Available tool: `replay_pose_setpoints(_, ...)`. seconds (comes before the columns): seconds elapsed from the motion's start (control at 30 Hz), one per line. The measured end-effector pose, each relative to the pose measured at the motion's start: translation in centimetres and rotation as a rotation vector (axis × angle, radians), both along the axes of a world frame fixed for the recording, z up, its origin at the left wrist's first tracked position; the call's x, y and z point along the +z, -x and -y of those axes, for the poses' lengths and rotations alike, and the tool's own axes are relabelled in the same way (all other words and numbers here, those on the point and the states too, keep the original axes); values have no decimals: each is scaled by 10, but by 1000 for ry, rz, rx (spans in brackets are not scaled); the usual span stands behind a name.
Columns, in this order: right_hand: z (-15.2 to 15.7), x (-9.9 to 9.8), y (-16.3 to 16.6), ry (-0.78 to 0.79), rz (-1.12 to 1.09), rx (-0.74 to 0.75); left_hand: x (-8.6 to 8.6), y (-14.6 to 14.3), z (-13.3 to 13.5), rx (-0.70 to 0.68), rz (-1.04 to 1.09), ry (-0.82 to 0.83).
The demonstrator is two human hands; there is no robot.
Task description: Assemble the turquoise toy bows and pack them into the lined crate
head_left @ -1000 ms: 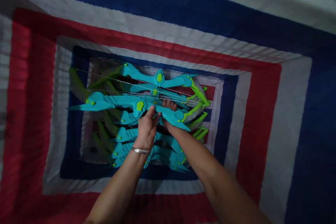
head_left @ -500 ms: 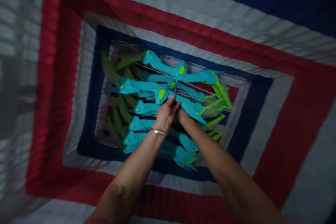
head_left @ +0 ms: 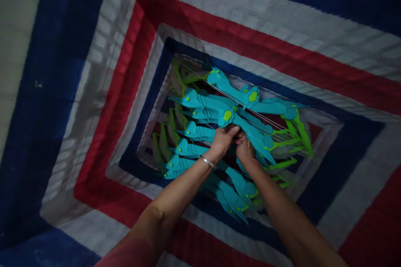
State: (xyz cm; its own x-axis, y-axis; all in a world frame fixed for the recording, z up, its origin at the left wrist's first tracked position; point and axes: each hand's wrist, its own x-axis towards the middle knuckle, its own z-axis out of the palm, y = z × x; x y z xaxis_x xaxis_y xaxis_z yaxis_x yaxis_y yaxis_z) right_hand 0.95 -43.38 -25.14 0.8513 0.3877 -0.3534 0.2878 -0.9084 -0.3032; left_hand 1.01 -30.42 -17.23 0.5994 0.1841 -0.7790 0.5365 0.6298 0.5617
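Note:
A heap of several turquoise and lime-green toy bows (head_left: 194,133) with thin white strings lies at the bottom of a deep striped woven bag (head_left: 131,58). Both my arms reach down into it. My left hand (head_left: 223,141), with a silver bangle at the wrist, is closed around the middle grip of the top turquoise bow (head_left: 216,110), just below its green hexagonal badge. Right beside it, my right hand (head_left: 244,148) curls onto the same bow's grip. The two hands touch each other.
The bag's walls, in red, white and blue stripes, rise steeply on all sides around the bows. A pale surface (head_left: 15,16) shows outside the bag at the upper left.
The view has swung so the bows sit further right. My hands stay together on the top bow, and my right hand's fingers now curl under it.

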Motion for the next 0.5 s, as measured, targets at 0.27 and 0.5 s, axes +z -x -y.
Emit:
replay_pose_setpoints(0.27,-7,1,0,69,90,-56,-4,37,-36,-790,249,-1261)
replay_pose_setpoints(0.5,-3,1,0,7,78,-58,-19,33,-43,-1168,317,-1538)
